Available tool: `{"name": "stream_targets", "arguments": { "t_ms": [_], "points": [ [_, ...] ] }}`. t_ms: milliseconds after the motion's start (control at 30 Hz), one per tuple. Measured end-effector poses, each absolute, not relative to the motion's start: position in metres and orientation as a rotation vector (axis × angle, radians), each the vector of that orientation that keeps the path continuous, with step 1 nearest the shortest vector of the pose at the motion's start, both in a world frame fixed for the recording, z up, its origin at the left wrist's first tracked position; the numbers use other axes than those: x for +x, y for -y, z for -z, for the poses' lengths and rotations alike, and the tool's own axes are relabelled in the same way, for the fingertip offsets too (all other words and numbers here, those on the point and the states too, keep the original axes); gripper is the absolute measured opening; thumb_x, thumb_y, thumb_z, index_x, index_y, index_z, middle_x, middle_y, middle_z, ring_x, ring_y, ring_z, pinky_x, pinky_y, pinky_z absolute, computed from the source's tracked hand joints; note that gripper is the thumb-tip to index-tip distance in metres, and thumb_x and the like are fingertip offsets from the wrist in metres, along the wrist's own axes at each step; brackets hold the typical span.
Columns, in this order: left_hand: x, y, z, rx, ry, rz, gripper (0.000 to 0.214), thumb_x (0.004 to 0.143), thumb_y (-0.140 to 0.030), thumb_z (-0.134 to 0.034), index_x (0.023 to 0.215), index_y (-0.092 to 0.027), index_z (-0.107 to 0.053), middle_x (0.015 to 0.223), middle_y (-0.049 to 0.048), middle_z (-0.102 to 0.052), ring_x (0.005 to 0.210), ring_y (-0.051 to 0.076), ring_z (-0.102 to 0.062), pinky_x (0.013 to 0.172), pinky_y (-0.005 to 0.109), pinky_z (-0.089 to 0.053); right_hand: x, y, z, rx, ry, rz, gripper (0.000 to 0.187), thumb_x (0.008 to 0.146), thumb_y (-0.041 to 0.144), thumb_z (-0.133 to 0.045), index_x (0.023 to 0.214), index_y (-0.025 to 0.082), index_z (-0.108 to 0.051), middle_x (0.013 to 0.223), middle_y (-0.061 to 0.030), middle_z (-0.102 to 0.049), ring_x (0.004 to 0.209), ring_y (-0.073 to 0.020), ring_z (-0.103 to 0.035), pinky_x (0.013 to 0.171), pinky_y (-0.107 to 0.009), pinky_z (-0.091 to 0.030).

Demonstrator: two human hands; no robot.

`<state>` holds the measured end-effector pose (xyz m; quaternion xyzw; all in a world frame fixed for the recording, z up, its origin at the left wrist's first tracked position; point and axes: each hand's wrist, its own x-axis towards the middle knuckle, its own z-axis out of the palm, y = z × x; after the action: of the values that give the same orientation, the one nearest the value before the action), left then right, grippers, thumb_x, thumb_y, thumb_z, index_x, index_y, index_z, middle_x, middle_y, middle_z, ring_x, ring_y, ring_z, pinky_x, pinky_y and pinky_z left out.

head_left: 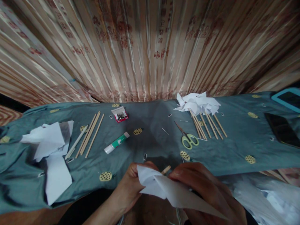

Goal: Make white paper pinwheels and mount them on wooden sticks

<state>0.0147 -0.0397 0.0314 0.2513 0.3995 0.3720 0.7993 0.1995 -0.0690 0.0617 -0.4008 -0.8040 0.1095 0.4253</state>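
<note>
Both hands meet at the near edge of a teal cloth [234,147]. My left hand [127,187] is closed on a folded white paper piece [168,190]. My right hand [206,190] is closed over the same paper, with the tip of a wooden stick [166,170] poking up between the two hands. Ahead lie green-handled scissors [188,137], a white and green glue stick [116,142] and a small red box of pins [120,115].
Finished white paper pinwheels on sticks [199,104] lie at the back right. Loose wooden sticks [90,134] and white paper sheets [50,147] lie on the left. A dark phone [280,129] and a teal-framed tablet [287,98] sit far right. A patterned curtain hangs behind.
</note>
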Motion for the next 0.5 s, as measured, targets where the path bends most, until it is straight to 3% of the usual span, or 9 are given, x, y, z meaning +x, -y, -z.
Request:
{"name": "stream_targets", "arguments": {
  "t_ms": [233, 500],
  "points": [
    [0.015, 0.040, -0.028, 0.544, -0.866, -0.786, 0.038, 0.045, -0.049, -0.093, 0.060, -0.018, -0.078, 0.059, 0.0000, -0.057, 0.047, 0.005, -0.046, 0.043, 0.016, -0.032, 0.188, 0.072, -0.052, -1.010, 1.828, -0.249, 0.028, 0.098, 0.029, -0.050, 0.122, 0.017, -0.058, 0.087, -0.0068, -0.075, 0.086, -0.0192, -0.073, 0.076, -0.027, -0.063],
    [0.014, 0.041, -0.028, 0.543, -0.842, -0.807, 0.039, 0.045, -0.049, -0.093, 0.059, -0.016, -0.077, 0.060, 0.0005, -0.058, 0.051, 0.006, -0.049, 0.046, 0.016, -0.035, 0.194, 0.071, -0.054, -0.977, 1.925, -0.218, 0.034, 0.092, 0.022, -0.056, 0.126, 0.014, -0.056, 0.093, -0.0078, -0.076, 0.090, -0.0194, -0.073, 0.079, -0.027, -0.063]
  ]
}}
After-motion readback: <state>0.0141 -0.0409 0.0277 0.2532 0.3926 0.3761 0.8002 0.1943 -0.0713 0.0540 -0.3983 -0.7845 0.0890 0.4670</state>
